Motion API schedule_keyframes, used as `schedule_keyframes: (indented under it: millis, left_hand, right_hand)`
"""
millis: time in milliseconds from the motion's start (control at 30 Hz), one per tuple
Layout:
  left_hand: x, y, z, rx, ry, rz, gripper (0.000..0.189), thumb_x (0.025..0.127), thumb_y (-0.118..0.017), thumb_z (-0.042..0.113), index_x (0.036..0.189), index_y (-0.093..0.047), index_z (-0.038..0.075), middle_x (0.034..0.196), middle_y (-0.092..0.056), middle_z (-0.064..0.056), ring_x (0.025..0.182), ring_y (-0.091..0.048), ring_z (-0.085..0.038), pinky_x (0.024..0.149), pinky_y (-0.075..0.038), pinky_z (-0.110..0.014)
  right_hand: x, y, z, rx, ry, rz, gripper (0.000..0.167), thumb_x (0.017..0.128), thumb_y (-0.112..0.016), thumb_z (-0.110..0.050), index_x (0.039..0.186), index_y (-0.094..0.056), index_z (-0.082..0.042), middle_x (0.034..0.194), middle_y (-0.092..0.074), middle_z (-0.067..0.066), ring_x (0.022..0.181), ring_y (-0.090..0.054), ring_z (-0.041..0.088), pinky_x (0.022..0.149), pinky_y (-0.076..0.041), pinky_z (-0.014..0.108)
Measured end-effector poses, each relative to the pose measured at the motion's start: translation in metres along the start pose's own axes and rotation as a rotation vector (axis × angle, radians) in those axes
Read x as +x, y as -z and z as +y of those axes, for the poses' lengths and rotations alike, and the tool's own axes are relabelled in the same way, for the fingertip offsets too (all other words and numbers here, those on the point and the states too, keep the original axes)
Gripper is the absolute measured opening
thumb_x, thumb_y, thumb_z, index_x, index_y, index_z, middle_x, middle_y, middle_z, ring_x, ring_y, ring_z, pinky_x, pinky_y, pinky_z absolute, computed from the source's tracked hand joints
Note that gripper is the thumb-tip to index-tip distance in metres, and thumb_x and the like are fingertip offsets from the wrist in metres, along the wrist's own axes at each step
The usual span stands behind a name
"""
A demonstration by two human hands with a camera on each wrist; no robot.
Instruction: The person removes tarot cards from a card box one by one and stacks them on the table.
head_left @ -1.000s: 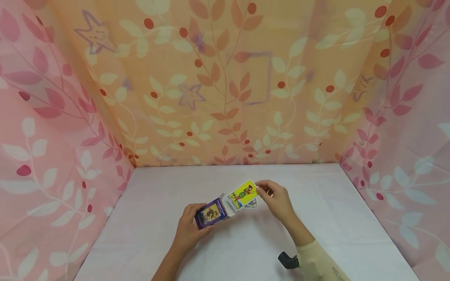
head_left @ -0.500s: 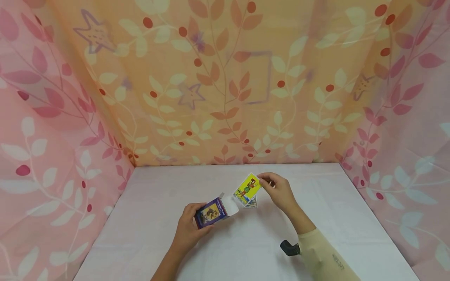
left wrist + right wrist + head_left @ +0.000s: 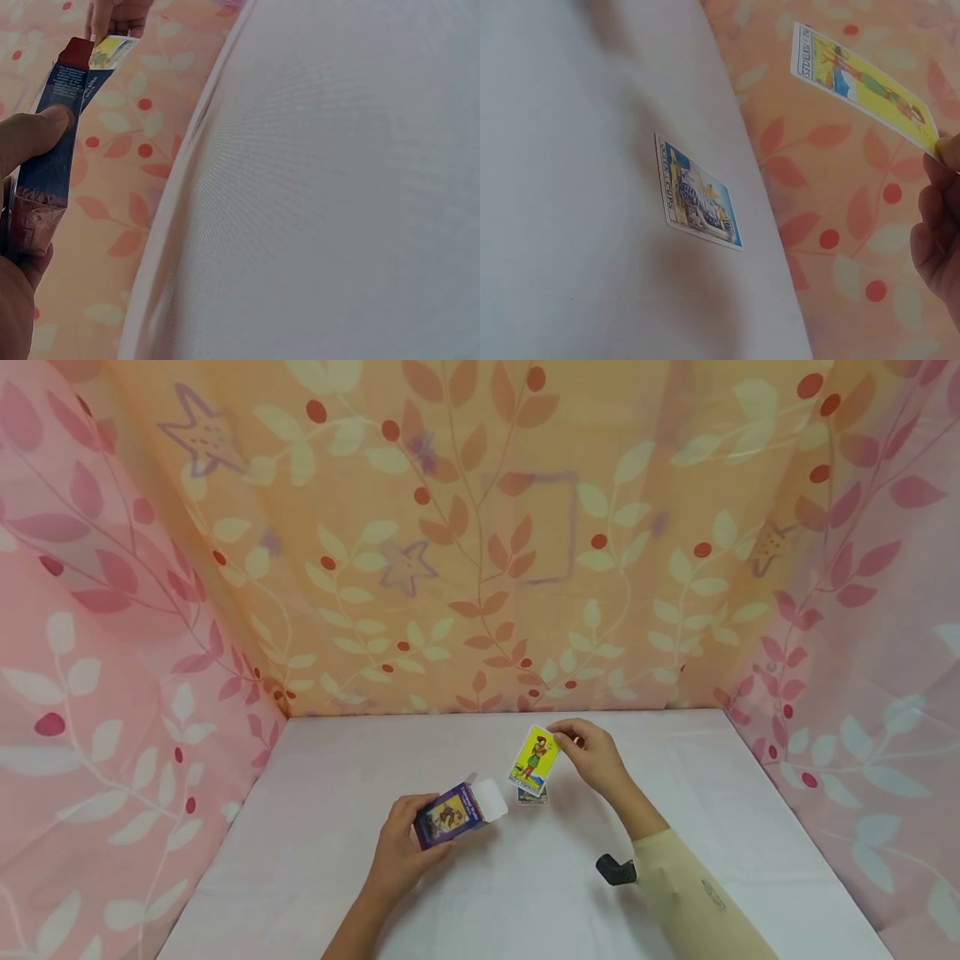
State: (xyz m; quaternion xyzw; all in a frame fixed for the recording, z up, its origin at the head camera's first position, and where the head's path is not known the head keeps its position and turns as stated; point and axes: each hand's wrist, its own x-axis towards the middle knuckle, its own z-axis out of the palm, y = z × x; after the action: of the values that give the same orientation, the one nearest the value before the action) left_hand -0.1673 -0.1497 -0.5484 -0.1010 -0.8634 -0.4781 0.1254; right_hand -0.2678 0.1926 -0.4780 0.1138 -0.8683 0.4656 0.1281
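My left hand [image 3: 405,847] grips a purple-blue card box [image 3: 450,816] tilted over the table, its white flap hanging open toward the right. In the left wrist view the thumb presses on the narrow side of the box [image 3: 51,139]. My right hand [image 3: 596,760] pinches a yellow tarot card [image 3: 535,758] by its upper corner, apart from the box. The right wrist view shows its printed figure and a "Pentacles" caption. Below it a second tarot card [image 3: 699,196], captioned "Queen of Cups", lies face up on the table; the held card partly covers it in the head view.
A white cloth covers the table [image 3: 337,893]. Patterned curtains stand behind it [image 3: 480,610] and along both sides. A black angled piece [image 3: 615,869] sits by the right sleeve [image 3: 686,893].
My right hand has drawn the yellow card up and away from the box's opening, then over the card on the table, turning it more upright. The left hand and box have barely moved.
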Motion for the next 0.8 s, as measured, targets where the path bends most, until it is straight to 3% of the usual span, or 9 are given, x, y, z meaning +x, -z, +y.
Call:
schedule_keyframes:
  millis: [400,800]
  left_hand:
    - [-0.001,-0.002,0.000,-0.004,-0.018,0.013,0.079,0.066,-0.098,0.014,0.134,-0.060,0.030,0.128,-0.056,0.010,0.118,-0.055,-0.009,0.104,-0.052,-0.044]
    - [-0.001,-0.002,0.000,0.011,-0.012,0.018,0.079,0.066,-0.098,0.015,0.134,-0.060,0.030,0.128,-0.056,0.010,0.118,-0.055,-0.009,0.104,-0.051,-0.047]
  right_hand:
    - [0.013,-0.008,0.017,0.013,-0.072,-0.055,0.016,0.103,-0.063,-0.019,0.114,-0.074,-0.016,0.106,-0.070,0.002,0.095,-0.056,0.023,0.085,-0.048,0.037]
    - [0.025,-0.016,0.031,-0.027,-0.105,-0.124,0.018,0.105,-0.060,-0.021,0.116,-0.073,-0.018,0.109,-0.071,0.000,0.095,-0.056,0.023,0.085,-0.049,0.037]
